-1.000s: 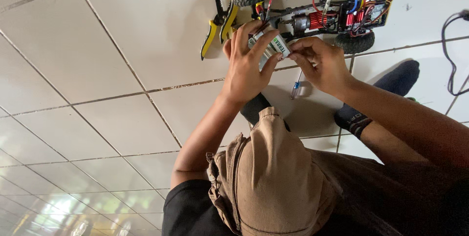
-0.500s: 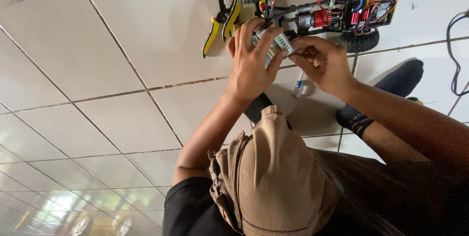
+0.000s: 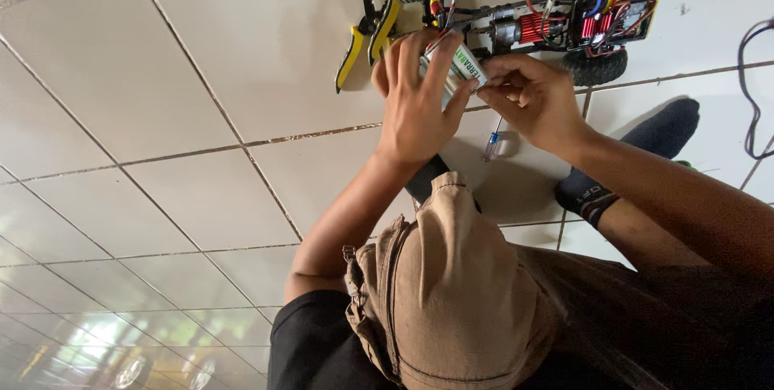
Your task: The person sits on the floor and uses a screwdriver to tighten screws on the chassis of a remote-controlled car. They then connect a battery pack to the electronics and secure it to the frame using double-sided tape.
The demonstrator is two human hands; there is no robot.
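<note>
Gripping a battery pack (image 3: 459,67) — left hand (image 3: 415,104), right hand (image 3: 536,100)

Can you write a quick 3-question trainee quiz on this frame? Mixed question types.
1. True or false: both hands are on the small white-and-green rectangular pack.
2. Which lies on the white tiled floor left of the model car chassis with black knobbly tyres and red, blue and yellow wires? A) yellow-handled pliers B) a hammer C) a roll of tape
3. Fill in: the small screwdriver with a clear blue handle lies on the floor under the ___ hand.

Key
1. True: left hand wraps it, right hand pinches its end.
2. A, yellow-handled pliers.
3. right
</note>
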